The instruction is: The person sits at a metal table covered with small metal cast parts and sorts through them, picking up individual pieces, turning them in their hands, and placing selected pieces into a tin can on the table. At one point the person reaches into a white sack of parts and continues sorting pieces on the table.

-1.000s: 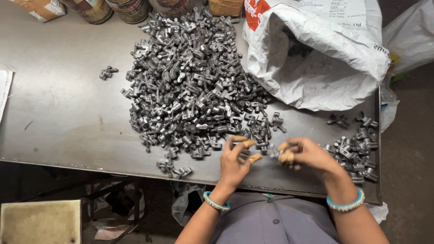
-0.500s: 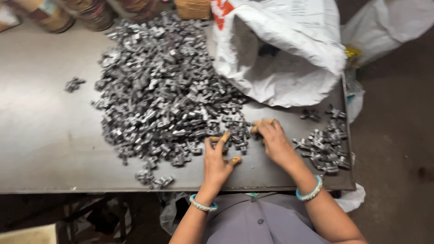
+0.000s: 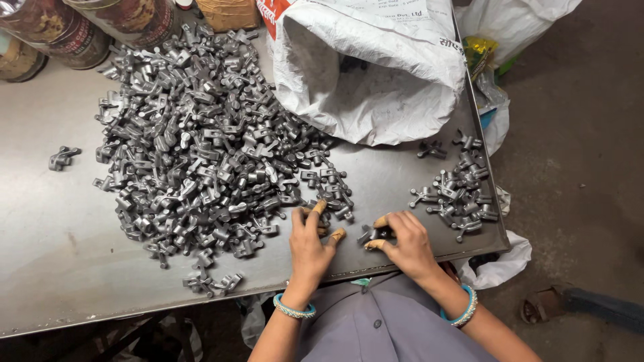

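Your left hand [image 3: 310, 243] rests on the bench [image 3: 40, 255] at the near right edge of the big heap of grey metal parts [image 3: 201, 154]. Its fingers are spread and bent over a part at the edge of the heap, fingertips touching it, but not closed around it. Your right hand [image 3: 402, 243] sits just beside it, with its finger and thumb pinched on a single small metal part [image 3: 370, 234] lifted slightly off the steel surface. Several fingertips on both hands are wrapped in tan tape.

To the right, near the bench's right edge, lies a smaller group of the same parts [image 3: 456, 191], well apart from the main heap. Beyond your hands an open white sack [image 3: 376, 80] lies on its side with its mouth facing the heap. A lone part [image 3: 62, 157] sits by itself on the left, and round tins [image 3: 87, 30] stand at the far left corner.

Judging from this layout, you are mid-sort: one piece is in your right hand and another is under your left. The next move probably calls for a short carry to the right, clear of the sack, with a steady pinch so the small piece does not slip.
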A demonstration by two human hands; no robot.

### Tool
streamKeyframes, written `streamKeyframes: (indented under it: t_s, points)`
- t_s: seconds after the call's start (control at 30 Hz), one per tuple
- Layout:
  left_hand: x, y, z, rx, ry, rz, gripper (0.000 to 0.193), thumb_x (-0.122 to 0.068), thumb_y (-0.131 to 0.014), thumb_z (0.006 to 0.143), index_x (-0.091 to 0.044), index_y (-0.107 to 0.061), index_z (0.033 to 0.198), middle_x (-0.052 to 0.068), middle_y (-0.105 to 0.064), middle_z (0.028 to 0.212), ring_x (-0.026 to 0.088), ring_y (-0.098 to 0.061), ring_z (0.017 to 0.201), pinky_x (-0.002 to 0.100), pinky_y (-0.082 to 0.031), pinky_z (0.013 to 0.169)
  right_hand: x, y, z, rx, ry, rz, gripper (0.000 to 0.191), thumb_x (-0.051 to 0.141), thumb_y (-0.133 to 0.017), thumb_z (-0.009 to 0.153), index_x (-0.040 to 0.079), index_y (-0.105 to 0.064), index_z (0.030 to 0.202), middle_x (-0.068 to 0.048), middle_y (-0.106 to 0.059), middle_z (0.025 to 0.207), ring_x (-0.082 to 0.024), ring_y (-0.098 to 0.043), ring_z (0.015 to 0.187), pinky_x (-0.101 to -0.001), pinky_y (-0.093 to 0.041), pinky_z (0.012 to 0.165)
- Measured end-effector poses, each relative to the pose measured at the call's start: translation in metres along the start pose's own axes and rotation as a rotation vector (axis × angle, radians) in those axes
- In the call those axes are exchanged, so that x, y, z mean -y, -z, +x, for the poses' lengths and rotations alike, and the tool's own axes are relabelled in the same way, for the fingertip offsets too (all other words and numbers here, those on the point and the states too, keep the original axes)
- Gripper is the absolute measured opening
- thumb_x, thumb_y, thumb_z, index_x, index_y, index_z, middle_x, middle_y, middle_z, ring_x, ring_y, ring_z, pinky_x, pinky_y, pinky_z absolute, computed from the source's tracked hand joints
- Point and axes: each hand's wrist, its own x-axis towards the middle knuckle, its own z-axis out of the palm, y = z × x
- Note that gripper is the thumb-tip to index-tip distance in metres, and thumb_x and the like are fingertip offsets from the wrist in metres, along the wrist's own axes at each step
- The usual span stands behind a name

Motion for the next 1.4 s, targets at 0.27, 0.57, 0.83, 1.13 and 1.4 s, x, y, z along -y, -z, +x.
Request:
streamKeyframes:
  t_s: [0.27,0.57,0.83,1.13,1.4]
  points:
    - [-0.010,0.009,-0.011,-0.017,-0.011,-0.070,0.059,-0.013,-0.092,0.068,-0.011,-0.071,0.124,0.006,-0.055,0.098,0.020,-0.062,0.065,0.035,-0.055,0.061,-0.055,-0.022,-0.008,0.215,-0.367,0.868,0.032,0.012,-0.081,0.081,0.002,-0.070,0.108,-0.003,-0.073,0.097,-0.011,-0.070,0.086,-0.0289,-0.058,0.076]
    - [-0.009,-0.007,-0.007,0.204,0.018,-0.774,0.050,0.001,-0.076,0.082,-0.001,-0.066,0.131,0.008,-0.071,0.117,0.013,-0.071,0.103,0.028,-0.060,0.091,-0.076,-0.030,-0.005,0.358,-0.704,1.417,0.028,0.021,-0.070,0.094,0.004,-0.067,0.116,-0.004,-0.070,0.091,-0.015,-0.067,0.077,-0.0340,-0.058,0.064]
    - [0.021,-0.027,-0.006,0.238,0.087,-0.950,0.024,0.004,-0.073,0.088,0.005,-0.073,0.113,0.009,-0.076,0.112,0.014,-0.071,0.103,0.030,-0.058,0.096,-0.067,-0.029,0.002,0.457,-0.729,1.372,0.039,0.031,-0.067,0.096,-0.002,-0.066,0.118,-0.010,-0.074,0.089,-0.017,-0.069,0.068,-0.0269,-0.053,0.051]
    - [0.023,-0.005,-0.008,0.068,0.023,-0.684,0.015,-0.002,-0.079,0.088,0.002,-0.076,0.102,0.006,-0.073,0.097,0.014,-0.070,0.086,0.027,-0.057,0.078,-0.039,-0.001,0.037,0.724,-0.646,0.863,0.034,0.017,-0.071,0.090,0.001,-0.064,0.119,-0.021,-0.075,0.082,-0.017,-0.065,0.059,-0.0276,-0.045,0.047]
    - [0.011,0.019,-0.004,-0.145,0.014,-0.331,0.043,-0.006,-0.084,0.079,-0.003,-0.072,0.121,0.011,-0.060,0.110,0.017,-0.069,0.080,0.030,-0.056,0.070,0.017,0.004,0.097,0.181,-0.280,0.899,0.057,0.017,-0.086,0.074,0.012,-0.054,0.121,-0.011,-0.074,0.101,-0.020,-0.072,0.086,-0.0303,-0.059,0.072]
